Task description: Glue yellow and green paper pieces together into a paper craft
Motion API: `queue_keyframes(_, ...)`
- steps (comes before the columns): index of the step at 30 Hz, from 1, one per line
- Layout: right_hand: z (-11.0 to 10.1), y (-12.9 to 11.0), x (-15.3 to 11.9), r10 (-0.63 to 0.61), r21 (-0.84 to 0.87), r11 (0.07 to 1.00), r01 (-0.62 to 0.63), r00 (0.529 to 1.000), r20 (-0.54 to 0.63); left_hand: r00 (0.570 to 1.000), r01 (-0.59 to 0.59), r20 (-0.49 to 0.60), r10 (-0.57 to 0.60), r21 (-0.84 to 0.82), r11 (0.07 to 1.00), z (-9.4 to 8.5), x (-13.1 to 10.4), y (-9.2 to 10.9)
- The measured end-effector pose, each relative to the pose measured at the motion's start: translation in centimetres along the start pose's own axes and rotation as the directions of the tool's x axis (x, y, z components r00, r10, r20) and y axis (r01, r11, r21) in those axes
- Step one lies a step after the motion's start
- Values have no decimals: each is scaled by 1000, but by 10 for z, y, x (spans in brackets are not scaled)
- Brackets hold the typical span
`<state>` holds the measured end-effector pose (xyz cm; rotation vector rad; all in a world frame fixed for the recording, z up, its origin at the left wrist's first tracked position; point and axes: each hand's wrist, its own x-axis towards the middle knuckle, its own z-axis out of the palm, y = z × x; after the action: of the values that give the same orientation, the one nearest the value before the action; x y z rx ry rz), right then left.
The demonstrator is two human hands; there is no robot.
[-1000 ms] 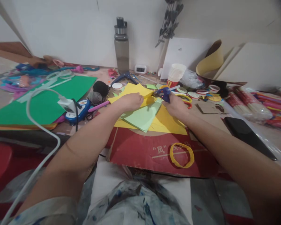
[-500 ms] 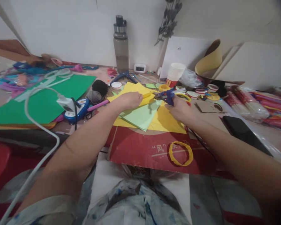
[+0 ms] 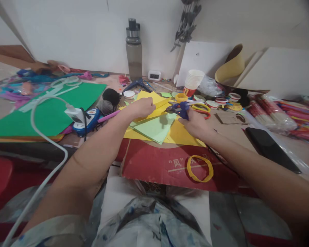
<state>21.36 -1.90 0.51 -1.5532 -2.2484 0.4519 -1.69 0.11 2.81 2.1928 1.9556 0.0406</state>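
Observation:
My left hand (image 3: 144, 107) is closed on a yellow paper strip (image 3: 161, 103), which points right toward the middle of the table. In my right hand (image 3: 194, 121) is a blue hot glue gun (image 3: 179, 109) with a small red light, its nozzle facing left just below the strip. Whether the nozzle touches the paper I cannot tell. Beneath both hands lie light green sheets (image 3: 157, 129) on top of larger yellow paper (image 3: 186, 132). A yellow paper ring (image 3: 200, 180) rests nearer to me on red cardboard (image 3: 146, 161).
Scissors (image 3: 202, 109) with yellow and orange handles lie behind my right hand. Paper cups (image 3: 194, 82) and a tall bottle (image 3: 134, 56) stand at the back. A black phone (image 3: 271, 149) is at the right. A white cable (image 3: 45, 137) hangs across the left, by green sheets (image 3: 54, 109).
The glue gun has shifted slightly left and down, so its nozzle sits lower relative to the strip. My left hand has moved slightly up and left, still holding the strip.

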Motion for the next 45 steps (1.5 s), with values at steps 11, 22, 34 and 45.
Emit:
queue_keyframes(11, 18, -11, 17, 63, 35, 997, -61, 997, -52, 1000, -5, -5, 5, 1, 1000, 0, 0, 0)
queue_keyframes(22, 21, -24, 15, 5, 69, 998, -5, 1000, -4, 999, 18, -34, -18, 13, 1000, -2, 1, 1)
queue_keyframes(34, 19, -23, 2, -77, 117, 991, 69, 995, 63, 999, -28, -37, 28, -5, 1000, -7, 1, -8)
queue_keyframes(45, 11, -7, -3, -145, 243, 965, 93, 968, 205, 998, -63, -6, 62, -19, 998, -11, -2, -11)
